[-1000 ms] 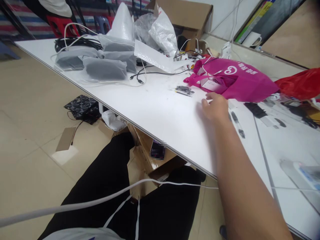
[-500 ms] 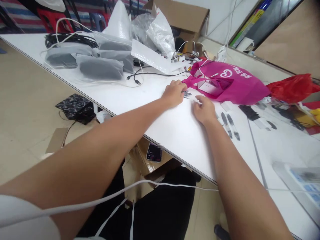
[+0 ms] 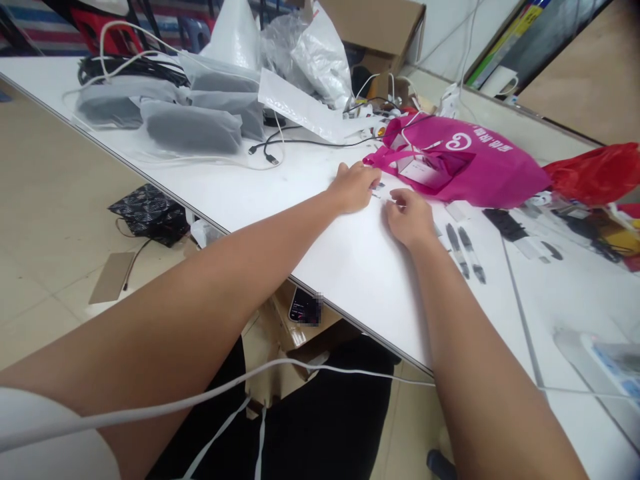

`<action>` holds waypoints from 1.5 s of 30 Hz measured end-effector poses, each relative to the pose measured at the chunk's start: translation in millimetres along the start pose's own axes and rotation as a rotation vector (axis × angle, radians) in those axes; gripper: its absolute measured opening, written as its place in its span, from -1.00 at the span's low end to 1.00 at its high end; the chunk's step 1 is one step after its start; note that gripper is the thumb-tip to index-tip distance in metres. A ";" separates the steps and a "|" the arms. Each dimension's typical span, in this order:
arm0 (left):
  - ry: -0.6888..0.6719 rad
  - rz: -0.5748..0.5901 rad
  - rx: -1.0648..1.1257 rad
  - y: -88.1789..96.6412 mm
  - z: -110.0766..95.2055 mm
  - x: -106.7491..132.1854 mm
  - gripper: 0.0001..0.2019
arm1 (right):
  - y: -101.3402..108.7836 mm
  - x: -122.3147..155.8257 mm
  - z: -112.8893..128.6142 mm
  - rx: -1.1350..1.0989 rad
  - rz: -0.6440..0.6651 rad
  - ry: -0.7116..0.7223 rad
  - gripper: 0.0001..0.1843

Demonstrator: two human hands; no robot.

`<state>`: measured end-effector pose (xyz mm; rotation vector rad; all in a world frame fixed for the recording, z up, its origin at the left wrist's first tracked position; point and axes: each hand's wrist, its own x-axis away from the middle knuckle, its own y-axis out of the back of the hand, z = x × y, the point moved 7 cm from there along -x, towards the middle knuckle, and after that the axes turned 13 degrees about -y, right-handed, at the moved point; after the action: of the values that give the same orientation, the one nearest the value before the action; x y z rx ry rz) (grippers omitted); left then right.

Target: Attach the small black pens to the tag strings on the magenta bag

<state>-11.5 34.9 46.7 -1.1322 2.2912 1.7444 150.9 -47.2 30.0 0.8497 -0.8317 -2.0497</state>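
Tabletop (image 3: 360,273): hands (image 3: 354,187) (dark pieces (image 3: 381,185) between)

The left arm (image 3: 175,317) wore a short white sleeve (image 3: 40,430); black trousers (image 3: 330,427) showed below, with two thin pale drawstrings (image 3: 261,440) dangling. Left hand (image 3: 354,188) and right hand (image 3: 412,219) were bare.

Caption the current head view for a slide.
Left hand at small dark pieces on a white table, right hand close by, near a pink bag.
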 end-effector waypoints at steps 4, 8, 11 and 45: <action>0.009 -0.032 0.008 -0.8 4.3 0.7 -0.59 | 0.3 -0.9 -1.1 0.014 0.014 0.002 -0.62; 0.017 0.003 0.031 -7.1 10.1 -4.0 -0.55 | 2.0 0.1 -0.2 0.031 0.008 0.010 -0.67; 0.026 0.017 0.048 -9.9 13.1 -6.9 -0.53 | 3.8 1.5 0.6 0.029 0.004 0.006 -0.70; 0.483 -0.390 0.170 36.6 91.9 20.6 -0.60 | 16.3 6.8 -20.8 -0.956 0.078 -0.586 -0.87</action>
<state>-82.0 106.2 34.0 -1.9682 2.1722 1.2102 169.9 -66.6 28.8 -0.3130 -0.0726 -2.2781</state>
